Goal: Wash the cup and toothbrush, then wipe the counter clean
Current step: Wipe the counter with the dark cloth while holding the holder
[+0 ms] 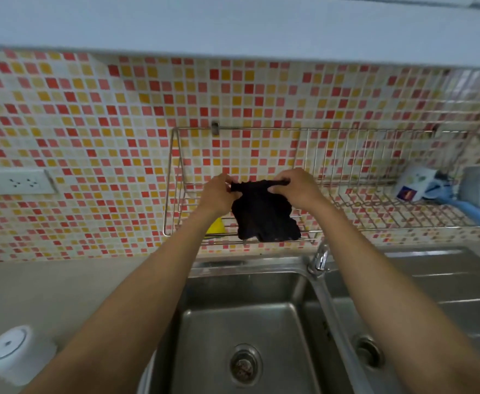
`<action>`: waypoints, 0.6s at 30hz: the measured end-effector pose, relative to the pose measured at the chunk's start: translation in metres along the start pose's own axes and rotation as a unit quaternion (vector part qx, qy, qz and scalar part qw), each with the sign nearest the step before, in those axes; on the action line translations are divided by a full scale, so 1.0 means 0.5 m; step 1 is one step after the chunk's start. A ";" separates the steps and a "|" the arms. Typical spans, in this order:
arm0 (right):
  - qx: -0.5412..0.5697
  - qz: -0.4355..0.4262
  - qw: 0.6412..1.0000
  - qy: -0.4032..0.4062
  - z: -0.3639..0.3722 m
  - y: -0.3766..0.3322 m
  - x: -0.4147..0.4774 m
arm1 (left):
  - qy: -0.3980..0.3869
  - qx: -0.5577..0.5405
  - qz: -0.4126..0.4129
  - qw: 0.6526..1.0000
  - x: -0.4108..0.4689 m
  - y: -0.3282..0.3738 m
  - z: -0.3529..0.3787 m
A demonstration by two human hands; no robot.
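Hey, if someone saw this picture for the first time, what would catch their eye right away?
First, the left hand and right hand pinching the top edge of a black cloth in front of the wire rack, at centre. Then the red, orange and yellow mosaic wall behind it, and the steel sink directly below the arms.

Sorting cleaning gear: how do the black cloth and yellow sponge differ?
The black cloth hangs spread, pinched along its top edge by the left hand and right hand; the yellow sponge lies untouched on the wire rack. The cloth shows almost fully; the sponge is partly hidden. Both are at the rack.
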State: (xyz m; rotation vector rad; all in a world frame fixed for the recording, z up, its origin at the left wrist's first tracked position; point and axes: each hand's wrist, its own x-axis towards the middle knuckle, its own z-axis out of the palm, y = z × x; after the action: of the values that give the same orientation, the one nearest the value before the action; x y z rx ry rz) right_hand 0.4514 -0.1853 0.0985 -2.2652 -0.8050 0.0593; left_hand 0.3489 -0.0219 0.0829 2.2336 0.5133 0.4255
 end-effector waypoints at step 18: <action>-0.092 -0.080 0.991 -0.054 0.094 0.055 -0.023 | -0.202 0.270 0.091 0.937 0.028 -0.069 0.034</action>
State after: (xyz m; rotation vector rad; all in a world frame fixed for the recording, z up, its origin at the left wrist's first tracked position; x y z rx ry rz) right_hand 0.4442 -0.1779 0.0441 -2.3760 -1.0866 0.0352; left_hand 0.3611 -0.0050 0.0477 2.8154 0.2157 -0.1132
